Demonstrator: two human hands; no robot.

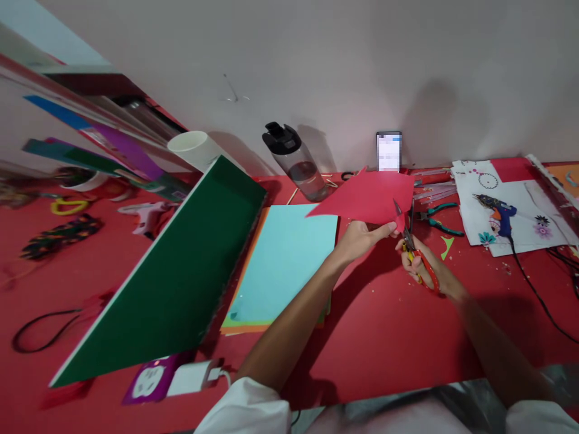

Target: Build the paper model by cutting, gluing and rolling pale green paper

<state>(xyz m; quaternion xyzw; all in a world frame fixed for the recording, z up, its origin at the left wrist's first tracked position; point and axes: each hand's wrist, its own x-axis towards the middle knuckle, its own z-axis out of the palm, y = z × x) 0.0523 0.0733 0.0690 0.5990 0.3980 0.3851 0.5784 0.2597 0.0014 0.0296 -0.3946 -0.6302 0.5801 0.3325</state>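
Observation:
My left hand (362, 240) pinches the lower edge of a red paper sheet (362, 196), which is held up above the table. My right hand (418, 265) is wrapped round the red and yellow handles of a pair of scissors (409, 238). The scissor blades stand apart at the right end of the sheet, close to my left fingertips. Below my left forearm lies a stack of coloured paper, light blue sheet (294, 259) on top. Teal-handled pliers (441, 220) rest just right of the scissors, near a small yellow-green paper scrap (447, 247).
A dark green board (181, 283) leans at left beside a white power adapter (192, 378). A water bottle (298, 163) and a phone (389, 152) stand by the wall. On the right, a blue glue gun (501, 217) with a trailing cord lies on white patterned sheets (470, 181).

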